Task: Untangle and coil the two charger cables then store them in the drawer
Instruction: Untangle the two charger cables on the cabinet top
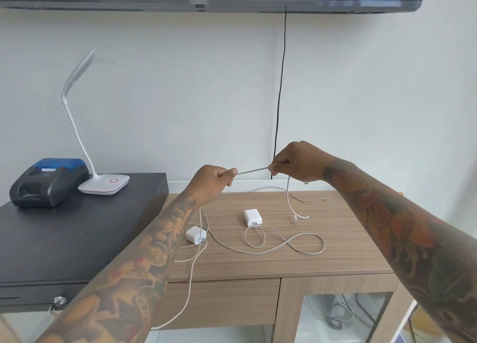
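Above cabinet edge (258,275), hands stretch cable (252,171).

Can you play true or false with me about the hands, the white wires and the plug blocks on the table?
1. Both hands hold the same stretch of white cable. True: the left hand and the right hand pinch it taut between them.
2. Two white charger blocks lie on the wooden table. True: one nearer the left arm, one in the middle.
3. The cables are already neatly coiled. False: they sprawl in loose loops over the table.
4. The desk lamp stands on the wooden table. False: it stands on the black box, beside a small printer.
5. The wooden drawer is open. False: it is closed.
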